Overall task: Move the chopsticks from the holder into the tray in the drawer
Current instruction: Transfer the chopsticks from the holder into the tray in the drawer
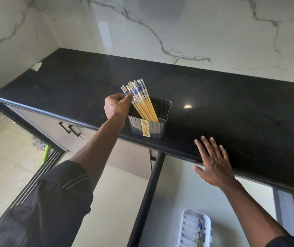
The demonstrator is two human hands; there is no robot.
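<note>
A grey ribbed holder point(153, 128) stands at the front edge of the black counter. Several yellow chopsticks point(143, 106) with blue-and-white tops lean to the left inside it. My left hand point(116, 106) reaches in from the left and pinches the top of a chopstick with its fingertips. My right hand point(214, 163) hovers flat over the counter's front edge, fingers spread, holding nothing. Below it the drawer point(178, 184) stands pulled out, and a white tray point(189, 227) lies in it with a chopstick point(200, 229) inside.
The black counter point(214, 97) runs wide under a marble wall. A crumpled white scrap point(37, 66) lies at its far left corner. Cabinet handles point(69, 130) and a green object point(45, 155) on the tiled floor show at the lower left.
</note>
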